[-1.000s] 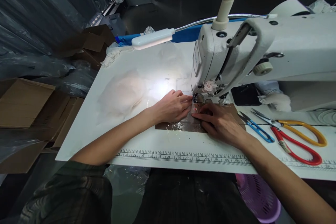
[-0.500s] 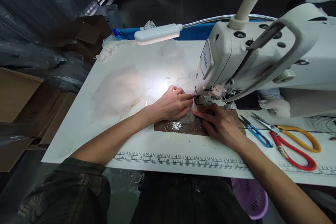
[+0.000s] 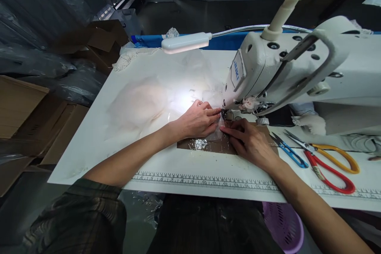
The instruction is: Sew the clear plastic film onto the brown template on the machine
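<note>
Sheer white fabric (image 3: 214, 134) lies under the needle end of a white sewing machine (image 3: 253, 61). My left hand (image 3: 200, 121) presses on it just left of the presser foot (image 3: 224, 114), fingers bent and close together, fingertips beside the foot. On the near side of the foot, my right hand (image 3: 248, 139) pinches the fabric's edge between thumb and forefinger, its other fingers curled under. Beneath the fabric is a brown plate (image 3: 205, 145) with a shiny clear covering. More sheer fabric (image 3: 138, 101) spreads leftward over the white table. The needle itself is hard to make out.
Blue thread snips (image 3: 293, 154) and red-and-yellow-handled scissors (image 3: 330, 158) lie right of my right hand. A ruler strip (image 3: 205, 182) runs along the table's front edge. A lamp (image 3: 186, 43) hangs over the fabric; a purple basket (image 3: 285, 226) stands below. Cardboard boxes (image 3: 99, 39) are at left.
The view has shifted slightly, so the machine sits a little lower in the picture. Both hands keep nearly the same place and hold beside the presser foot.
</note>
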Demonstrator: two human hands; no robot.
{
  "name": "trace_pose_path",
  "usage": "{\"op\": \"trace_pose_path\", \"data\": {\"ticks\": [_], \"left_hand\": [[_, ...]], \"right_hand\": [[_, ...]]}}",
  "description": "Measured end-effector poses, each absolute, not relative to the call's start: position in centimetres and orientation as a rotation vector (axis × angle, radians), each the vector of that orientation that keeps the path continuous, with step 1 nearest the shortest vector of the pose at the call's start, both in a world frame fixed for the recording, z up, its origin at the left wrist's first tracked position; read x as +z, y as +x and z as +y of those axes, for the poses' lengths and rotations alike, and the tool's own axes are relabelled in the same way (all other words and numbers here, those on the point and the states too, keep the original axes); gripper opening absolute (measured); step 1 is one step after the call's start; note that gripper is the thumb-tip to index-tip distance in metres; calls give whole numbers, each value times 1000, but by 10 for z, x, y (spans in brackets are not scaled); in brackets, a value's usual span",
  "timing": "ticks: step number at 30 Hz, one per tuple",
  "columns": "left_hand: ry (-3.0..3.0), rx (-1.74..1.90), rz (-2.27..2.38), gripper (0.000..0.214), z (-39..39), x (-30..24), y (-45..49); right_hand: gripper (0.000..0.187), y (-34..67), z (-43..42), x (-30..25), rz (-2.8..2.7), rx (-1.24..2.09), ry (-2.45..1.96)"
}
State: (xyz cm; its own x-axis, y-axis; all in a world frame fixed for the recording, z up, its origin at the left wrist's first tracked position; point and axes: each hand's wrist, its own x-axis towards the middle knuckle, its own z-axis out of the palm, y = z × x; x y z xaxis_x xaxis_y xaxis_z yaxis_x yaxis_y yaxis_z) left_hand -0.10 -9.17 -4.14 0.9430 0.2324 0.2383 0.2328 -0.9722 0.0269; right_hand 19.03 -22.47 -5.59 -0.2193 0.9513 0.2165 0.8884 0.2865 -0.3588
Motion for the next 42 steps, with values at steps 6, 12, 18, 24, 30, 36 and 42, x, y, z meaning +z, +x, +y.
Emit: {"op": "trace_pose_path", "data": {"ticks": [6, 12, 18, 24, 30, 36, 42], "left_hand": [[-3089, -414, -390, 36, -93, -45, -2], [-3049, -415, -365, 36, -92, -44, -3], [-3016, -432, -383, 31, -90, -33, -6], [-3108, -564, -35, 18, -99, -23, -10], [-3169, -486, 196, 19, -104, -35, -13], [-3184, -587, 197, 18, -103, -45, -15], [-3180, -611, 214, 16, -102, -43, -14]], "right_hand": [[34, 192, -225, -58, -2170, 213, -1649], [32, 191, -224, -60, -2138, 195, -1642], [33, 192, -222, -63, -2114, 188, -1646], [35, 193, -222, -65, -2094, 214, -1635], [36, 192, -221, -63, -2074, 237, -1684], [37, 192, -221, -63, -2069, 276, -1683], [36, 192, -222, -63, -2075, 263, -1668]]}}
